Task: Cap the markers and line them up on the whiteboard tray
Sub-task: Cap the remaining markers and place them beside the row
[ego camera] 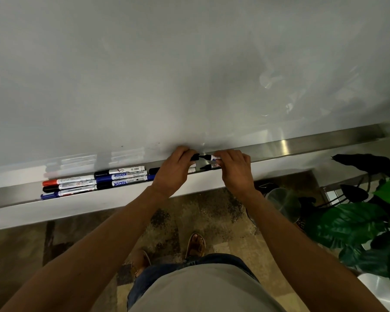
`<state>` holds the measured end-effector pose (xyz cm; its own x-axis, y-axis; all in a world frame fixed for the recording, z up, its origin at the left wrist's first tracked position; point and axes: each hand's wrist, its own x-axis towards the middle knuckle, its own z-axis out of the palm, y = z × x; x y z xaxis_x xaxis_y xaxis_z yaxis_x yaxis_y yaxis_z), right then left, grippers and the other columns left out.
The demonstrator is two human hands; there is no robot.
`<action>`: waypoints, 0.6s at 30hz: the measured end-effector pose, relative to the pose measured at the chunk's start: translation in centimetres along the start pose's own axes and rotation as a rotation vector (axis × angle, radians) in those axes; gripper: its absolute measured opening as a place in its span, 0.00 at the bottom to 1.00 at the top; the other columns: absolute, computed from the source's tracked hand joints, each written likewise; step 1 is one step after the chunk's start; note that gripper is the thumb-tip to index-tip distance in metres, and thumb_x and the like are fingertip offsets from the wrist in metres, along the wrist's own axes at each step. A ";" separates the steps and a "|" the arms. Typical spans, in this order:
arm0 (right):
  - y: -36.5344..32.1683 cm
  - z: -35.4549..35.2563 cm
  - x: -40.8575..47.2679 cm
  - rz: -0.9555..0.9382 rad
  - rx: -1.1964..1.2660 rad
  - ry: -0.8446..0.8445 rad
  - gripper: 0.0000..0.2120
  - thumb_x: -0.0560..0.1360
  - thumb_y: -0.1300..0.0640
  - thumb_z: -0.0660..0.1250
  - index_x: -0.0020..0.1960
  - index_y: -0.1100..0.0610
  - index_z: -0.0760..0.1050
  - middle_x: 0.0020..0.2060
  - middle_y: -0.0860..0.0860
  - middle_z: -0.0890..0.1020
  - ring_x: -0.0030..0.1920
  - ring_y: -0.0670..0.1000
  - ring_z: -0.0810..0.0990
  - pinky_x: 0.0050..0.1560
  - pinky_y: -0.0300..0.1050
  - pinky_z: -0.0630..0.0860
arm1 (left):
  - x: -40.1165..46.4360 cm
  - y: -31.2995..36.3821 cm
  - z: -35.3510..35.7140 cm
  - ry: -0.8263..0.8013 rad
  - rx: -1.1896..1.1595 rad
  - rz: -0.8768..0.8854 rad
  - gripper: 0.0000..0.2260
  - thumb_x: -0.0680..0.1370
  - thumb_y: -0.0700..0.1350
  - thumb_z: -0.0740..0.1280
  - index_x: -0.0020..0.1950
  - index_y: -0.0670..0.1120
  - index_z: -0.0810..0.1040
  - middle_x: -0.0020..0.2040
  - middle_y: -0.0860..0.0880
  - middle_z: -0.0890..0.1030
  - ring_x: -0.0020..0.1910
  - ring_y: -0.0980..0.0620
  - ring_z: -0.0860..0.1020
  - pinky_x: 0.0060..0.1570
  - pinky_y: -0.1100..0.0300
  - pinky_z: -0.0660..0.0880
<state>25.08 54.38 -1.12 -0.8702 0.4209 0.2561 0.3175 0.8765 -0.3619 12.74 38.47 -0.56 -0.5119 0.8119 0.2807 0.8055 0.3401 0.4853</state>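
Note:
My left hand [173, 172] pinches a black cap [195, 157] just above the metal whiteboard tray [302, 143]. My right hand [235, 168] grips an uncapped black marker [208, 157], its tip pointing left at the cap, a small gap apart. Below it another uncapped black marker [208, 167] lies on the tray, partly under my right hand. A capped black marker [154, 170] lies partly hidden behind my left hand. Left of my hands, several capped markers lie in rows: red [68, 181], black [69, 187], blue [65, 194], and more [122, 175].
The whiteboard [189, 75] fills the upper view. A leafy green plant [358, 221] stands at the lower right beside a glass vessel [284, 203]. My sandalled feet [196, 244] stand on a mottled floor below the tray.

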 end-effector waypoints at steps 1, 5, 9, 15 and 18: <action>-0.3 0.0 0.1 -0.012 0.005 0.007 0.19 0.69 0.70 0.71 0.56 0.56 0.78 0.49 0.54 0.82 0.51 0.58 0.78 0.50 0.51 0.67 | 0.0 -0.1 -0.2 0.001 -0.014 0.005 0.11 0.78 0.39 0.61 0.58 0.40 0.75 0.52 0.39 0.76 0.43 0.41 0.78 0.41 0.51 0.79; -0.7 -0.1 0.4 -0.036 0.004 0.024 0.17 0.70 0.70 0.70 0.56 0.56 0.78 0.49 0.54 0.82 0.50 0.57 0.78 0.50 0.52 0.67 | -0.1 -0.3 -0.6 0.022 -0.034 -0.003 0.13 0.74 0.31 0.67 0.59 0.38 0.76 0.52 0.39 0.76 0.45 0.41 0.78 0.45 0.51 0.78; -0.8 -0.3 0.4 -0.023 0.008 0.033 0.17 0.71 0.69 0.70 0.56 0.55 0.78 0.48 0.53 0.82 0.49 0.56 0.77 0.49 0.50 0.65 | -0.3 -0.3 -1.0 0.063 -0.038 -0.042 0.16 0.72 0.29 0.68 0.59 0.38 0.77 0.53 0.39 0.76 0.47 0.43 0.78 0.45 0.52 0.78; -1.6 -0.2 0.5 -0.054 0.013 0.000 0.17 0.70 0.70 0.69 0.56 0.55 0.78 0.48 0.53 0.81 0.49 0.57 0.77 0.49 0.51 0.65 | -0.5 0.6 -1.7 0.066 -0.062 -0.030 0.12 0.74 0.33 0.69 0.57 0.37 0.79 0.49 0.38 0.77 0.44 0.42 0.79 0.43 0.55 0.77; -1.7 -0.1 0.5 -0.089 0.022 -0.008 0.16 0.71 0.70 0.69 0.56 0.56 0.78 0.48 0.53 0.81 0.49 0.57 0.77 0.49 0.51 0.65 | -0.6 0.7 -2.1 0.045 -0.081 -0.007 0.11 0.74 0.34 0.68 0.56 0.37 0.79 0.48 0.38 0.78 0.43 0.42 0.79 0.44 0.58 0.75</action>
<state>24.15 53.08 -0.34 -0.8976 0.3396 0.2809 0.2304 0.9049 -0.3578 12.96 37.22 1.32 -0.5317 0.7870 0.3130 0.7760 0.3045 0.5524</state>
